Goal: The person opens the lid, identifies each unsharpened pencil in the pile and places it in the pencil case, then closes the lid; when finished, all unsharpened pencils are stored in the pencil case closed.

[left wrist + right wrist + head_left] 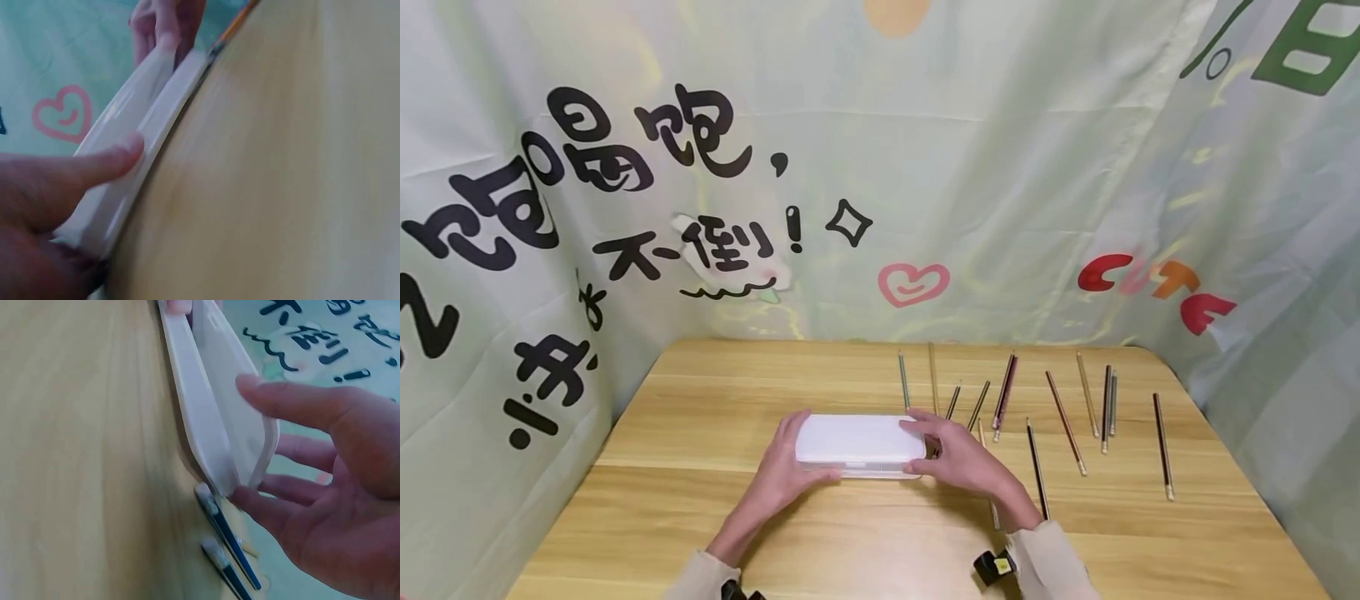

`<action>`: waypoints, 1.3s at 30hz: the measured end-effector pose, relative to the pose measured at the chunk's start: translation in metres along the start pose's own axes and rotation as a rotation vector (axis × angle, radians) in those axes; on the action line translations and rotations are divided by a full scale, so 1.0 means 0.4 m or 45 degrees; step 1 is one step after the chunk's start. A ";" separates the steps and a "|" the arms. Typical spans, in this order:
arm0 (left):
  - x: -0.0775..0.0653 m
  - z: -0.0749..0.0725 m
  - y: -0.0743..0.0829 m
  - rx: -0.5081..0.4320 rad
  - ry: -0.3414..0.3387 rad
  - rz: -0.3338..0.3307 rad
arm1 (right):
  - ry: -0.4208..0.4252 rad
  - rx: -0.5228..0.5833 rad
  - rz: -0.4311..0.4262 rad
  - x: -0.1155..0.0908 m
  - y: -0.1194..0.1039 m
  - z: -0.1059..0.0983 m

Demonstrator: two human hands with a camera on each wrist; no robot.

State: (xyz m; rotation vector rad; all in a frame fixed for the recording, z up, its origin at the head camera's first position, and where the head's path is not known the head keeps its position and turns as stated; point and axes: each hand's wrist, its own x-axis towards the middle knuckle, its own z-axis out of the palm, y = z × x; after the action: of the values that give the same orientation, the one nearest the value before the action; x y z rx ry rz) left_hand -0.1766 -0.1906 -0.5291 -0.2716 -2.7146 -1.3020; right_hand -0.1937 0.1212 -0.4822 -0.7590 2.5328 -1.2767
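A white plastic pencil case (859,440) lies crosswise on the table in front of me. Its lid (234,375) is tilted up off the base (197,394), leaving a wedge-shaped gap in the right wrist view. My left hand (784,462) grips the case's left end, its thumb (115,164) along the front side. At the other end my right hand (961,457) holds the lid's edge between its thumb (294,400) and fingers. In the left wrist view the lower left palm hides the near end of the case.
Several pencils lie scattered over the right half of the wooden table (685,500). A black pencil (1037,462) is near my right wrist, and another (1162,446) lies far right. A printed curtain (1000,167) rises behind the table's back edge.
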 end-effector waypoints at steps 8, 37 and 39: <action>0.003 -0.067 -0.034 -0.117 -0.163 -0.044 | 0.027 0.159 -0.022 0.013 0.011 -0.033; 0.009 -0.071 -0.080 -0.055 -0.169 0.112 | 0.747 0.204 0.085 0.134 0.069 0.030; 0.013 -0.069 -0.080 -0.051 -0.184 0.129 | 0.749 0.180 0.089 0.133 0.073 0.027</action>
State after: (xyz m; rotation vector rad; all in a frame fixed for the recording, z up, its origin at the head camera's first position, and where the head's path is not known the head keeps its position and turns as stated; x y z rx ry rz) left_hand -0.1878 -0.2312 -0.5352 -0.5195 -2.7519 -1.3594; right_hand -0.2450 0.0999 -0.5095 -0.2832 2.8131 -1.8480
